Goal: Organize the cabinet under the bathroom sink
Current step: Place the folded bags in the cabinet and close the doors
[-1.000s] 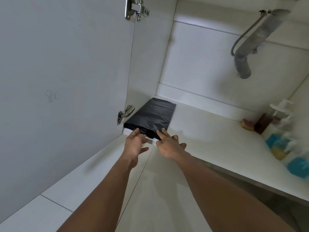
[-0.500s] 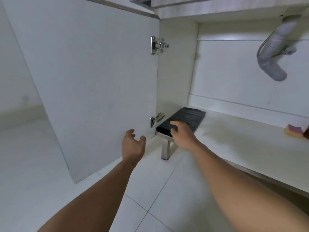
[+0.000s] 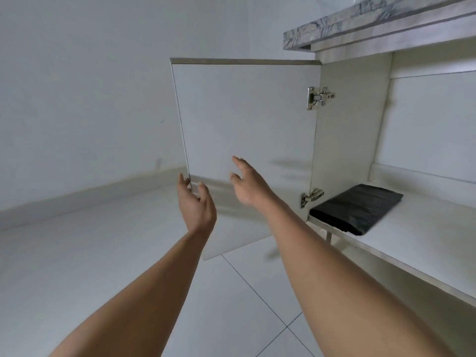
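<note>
The white cabinet door [image 3: 247,119] stands swung wide open on two metal hinges [image 3: 319,97]. My left hand [image 3: 197,204] is at the door's free outer edge, fingers spread on either side of it, holding nothing. My right hand [image 3: 248,182] hovers in front of the door's inner face with fingers straight and loose. A folded black plastic bag pack [image 3: 356,208] lies flat at the left front corner of the cabinet shelf [image 3: 422,233], well to the right of both hands.
A grey stone countertop [image 3: 360,24] overhangs the cabinet at the top right. White floor tiles [image 3: 103,253] spread below and left, meeting the white wall [image 3: 85,86] at a skirting board. A metal cabinet leg [image 3: 329,237] shows under the shelf.
Both hands left the black bag pack and moved left to the open door. My view swung left and up, so the drain pipe and bottles are out of sight.
</note>
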